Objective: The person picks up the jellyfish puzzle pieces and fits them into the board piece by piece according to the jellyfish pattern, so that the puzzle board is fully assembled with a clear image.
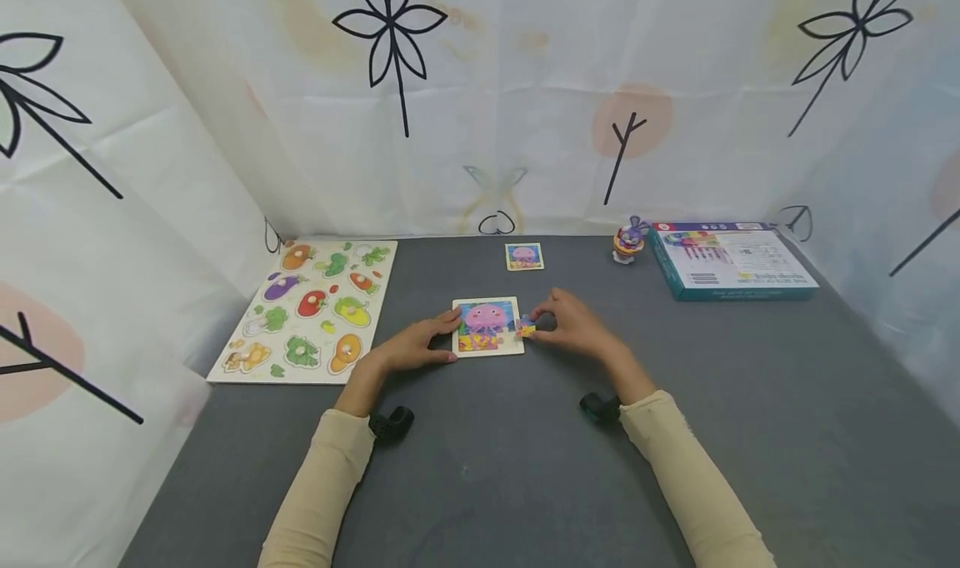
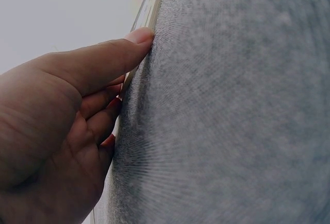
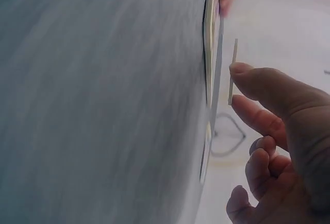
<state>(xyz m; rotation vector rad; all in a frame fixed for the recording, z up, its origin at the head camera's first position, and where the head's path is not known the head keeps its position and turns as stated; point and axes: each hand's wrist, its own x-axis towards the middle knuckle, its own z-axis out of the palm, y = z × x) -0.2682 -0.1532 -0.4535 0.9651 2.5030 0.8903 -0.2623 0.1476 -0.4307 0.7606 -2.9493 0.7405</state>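
A small wooden jigsaw board [image 1: 483,354] with a pink jellyfish picture lies flat on the grey table. My left hand [image 1: 414,341] holds its left side, with the thumb at the near corner and fingers toward the far corner. In the left wrist view the thumb [image 2: 111,62] rests against the board's edge [image 2: 153,13]. Between thumb and index finger, my right hand [image 1: 576,324] pinches a small colourful puzzle piece [image 1: 526,327] at the board's right edge. Seen edge-on in the right wrist view, the thin piece [image 3: 233,72] is held off the table, apart from the board [image 3: 209,44].
Beyond the board lies a small picture card [image 1: 524,256] with a similar jellyfish. A larger vegetable puzzle board [image 1: 258,366] is at the left. A small purple-topped figurine [image 1: 629,240] stands beside a teal-edged box [image 1: 738,268] at the back right. White patterned cloth [image 1: 510,118] hangs behind.
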